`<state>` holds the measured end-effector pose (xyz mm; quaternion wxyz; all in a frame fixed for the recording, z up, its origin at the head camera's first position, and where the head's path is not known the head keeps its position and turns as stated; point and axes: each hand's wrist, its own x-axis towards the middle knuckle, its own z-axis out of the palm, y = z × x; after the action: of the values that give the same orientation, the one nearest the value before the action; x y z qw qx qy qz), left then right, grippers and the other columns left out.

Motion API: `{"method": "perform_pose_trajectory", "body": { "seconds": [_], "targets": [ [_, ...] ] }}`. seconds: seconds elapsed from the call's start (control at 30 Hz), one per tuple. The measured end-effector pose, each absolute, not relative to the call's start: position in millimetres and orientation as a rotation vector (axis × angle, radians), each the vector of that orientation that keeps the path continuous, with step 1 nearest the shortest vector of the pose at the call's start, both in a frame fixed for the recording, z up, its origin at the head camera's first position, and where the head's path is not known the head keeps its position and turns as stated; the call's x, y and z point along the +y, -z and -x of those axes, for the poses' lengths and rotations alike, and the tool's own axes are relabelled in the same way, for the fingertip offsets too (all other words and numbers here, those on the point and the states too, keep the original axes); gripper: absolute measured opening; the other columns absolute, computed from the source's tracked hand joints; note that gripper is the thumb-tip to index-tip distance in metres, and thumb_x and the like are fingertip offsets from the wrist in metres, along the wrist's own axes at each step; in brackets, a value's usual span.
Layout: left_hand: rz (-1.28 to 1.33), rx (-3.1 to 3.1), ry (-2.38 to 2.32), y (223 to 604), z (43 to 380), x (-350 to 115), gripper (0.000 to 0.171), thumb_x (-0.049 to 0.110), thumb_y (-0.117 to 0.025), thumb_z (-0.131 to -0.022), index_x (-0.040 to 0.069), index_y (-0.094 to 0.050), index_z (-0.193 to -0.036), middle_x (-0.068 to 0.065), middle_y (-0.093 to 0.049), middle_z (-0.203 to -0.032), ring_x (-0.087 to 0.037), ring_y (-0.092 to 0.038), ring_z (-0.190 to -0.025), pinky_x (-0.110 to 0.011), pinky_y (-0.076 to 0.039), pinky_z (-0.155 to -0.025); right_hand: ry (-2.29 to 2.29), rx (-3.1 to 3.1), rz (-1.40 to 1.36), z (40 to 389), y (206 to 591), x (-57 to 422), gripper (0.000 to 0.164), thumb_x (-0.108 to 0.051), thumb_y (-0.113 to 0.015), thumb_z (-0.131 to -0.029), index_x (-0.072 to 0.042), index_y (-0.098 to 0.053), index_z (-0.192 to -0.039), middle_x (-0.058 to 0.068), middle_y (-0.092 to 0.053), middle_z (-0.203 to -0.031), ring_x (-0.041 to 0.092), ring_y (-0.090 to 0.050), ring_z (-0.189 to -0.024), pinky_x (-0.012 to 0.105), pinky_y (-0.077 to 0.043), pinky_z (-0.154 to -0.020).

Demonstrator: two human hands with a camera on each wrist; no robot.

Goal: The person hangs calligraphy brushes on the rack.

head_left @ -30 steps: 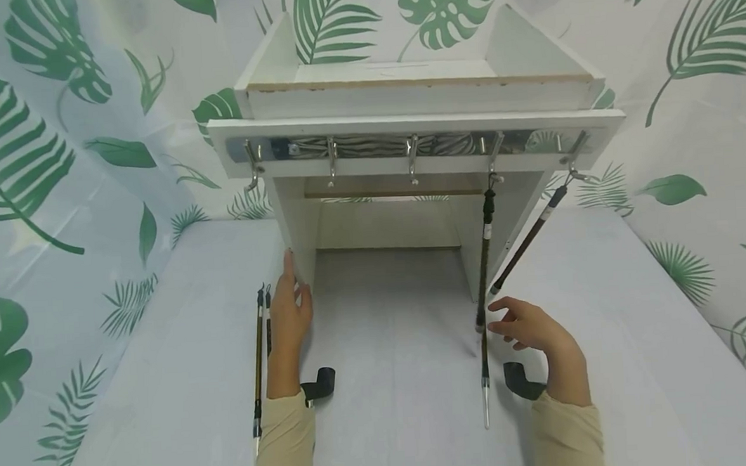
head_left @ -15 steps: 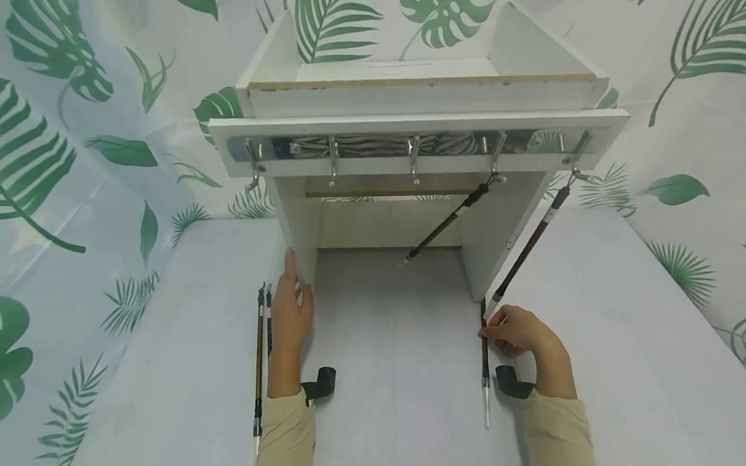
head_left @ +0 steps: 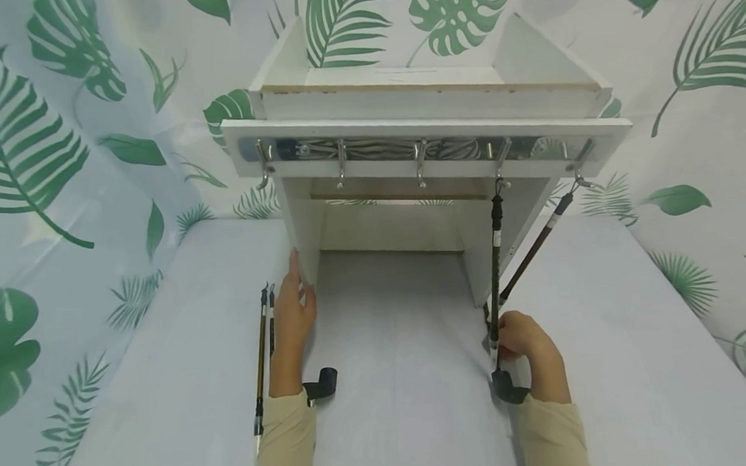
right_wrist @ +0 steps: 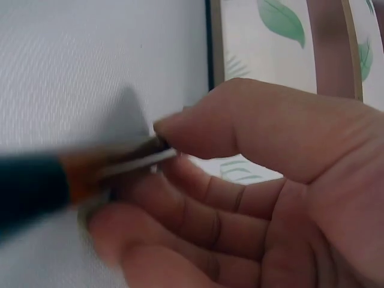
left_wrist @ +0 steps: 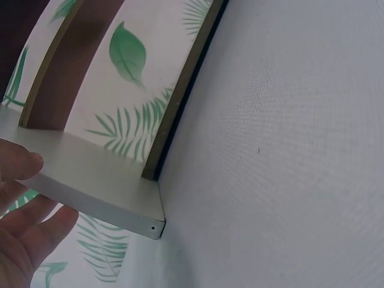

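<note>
While the left hand [head_left: 293, 325] grips the white left side panel [head_left: 300, 230], the right hand [head_left: 524, 334] pinches a blurred brush [right_wrist: 84, 173] near the foot of the right side panel [head_left: 476, 256]; a light, steady pinch, clear of the hanging brush [head_left: 496, 269] in front, would probably work best

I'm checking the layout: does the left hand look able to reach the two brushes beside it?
Probably yes: the left hand would need to leave the side panel, but the two brushes lie close by, nothing visibly between.
</note>
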<state>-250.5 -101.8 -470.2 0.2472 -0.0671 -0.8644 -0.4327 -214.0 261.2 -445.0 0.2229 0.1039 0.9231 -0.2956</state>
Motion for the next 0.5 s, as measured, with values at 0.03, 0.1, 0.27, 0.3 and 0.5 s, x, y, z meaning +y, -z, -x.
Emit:
{"method": "perform_pose_trajectory", "body": {
  "seconds": [0.03,0.1,0.27,0.3,0.5],
  "targets": [
    [0.19,-2.351,1.177,470,250,-101,0.067,0.0,-0.049,-0.09,0.014,-0.016,-0.147,-0.022,-0.047,-0.129,-0.034,-0.048,-0.119,-0.038,-0.051,-0.089,0.802,2.557,-0.288,214,445,262,0.02,-0.004,-0.055,-0.082,0.011,-0.058,-0.094,0.012,-0.061,-0.07,0.017,-0.059,-0.061,0.029,-0.053,-0.055],
    [0.201,-2.341,1.171,470,250,-101,0.067,0.0,-0.049,-0.09,0.014,-0.017,-0.147,-0.022,-0.047,-0.13,-0.034,-0.048,-0.119,-0.038,-0.052,-0.088,0.785,2.58,-0.278,212,444,264,0.021,-0.008,-0.056,-0.082,0.01,-0.058,-0.091,0.011,-0.06,-0.069,0.017,-0.058,-0.06,0.029,-0.051,-0.054],
    [0.21,-2.319,1.167,469,250,-101,0.067,0.0,-0.05,-0.09,0.015,-0.018,-0.147,-0.022,-0.048,-0.129,-0.033,-0.049,-0.119,-0.039,-0.052,-0.088,0.818,2.61,-0.309,209,436,275,0.029,-0.015,-0.055,-0.082,0.011,-0.054,-0.095,0.013,-0.059,-0.073,0.016,-0.059,-0.061,0.029,-0.053,-0.056],
    [0.21,-2.316,1.167,469,250,-101,0.067,0.0,-0.05,-0.089,0.015,-0.018,-0.147,-0.022,-0.048,-0.129,-0.033,-0.049,-0.119,-0.039,-0.052,-0.088,0.831,2.617,-0.32,208,433,278,0.03,-0.016,-0.054,-0.083,0.011,-0.053,-0.096,0.013,-0.059,-0.074,0.016,-0.059,-0.061,0.029,-0.053,-0.056],
    [0.157,-2.366,1.199,470,248,-101,0.068,0.003,-0.048,-0.091,0.019,-0.014,-0.148,-0.021,-0.046,-0.131,-0.033,-0.047,-0.121,-0.04,-0.05,-0.09,0.919,2.682,-0.353,198,416,292,0.035,-0.02,-0.047,-0.088,0.012,-0.045,-0.104,0.02,-0.06,-0.082,0.017,-0.064,-0.061,0.041,-0.054,-0.066]
  ]
}}
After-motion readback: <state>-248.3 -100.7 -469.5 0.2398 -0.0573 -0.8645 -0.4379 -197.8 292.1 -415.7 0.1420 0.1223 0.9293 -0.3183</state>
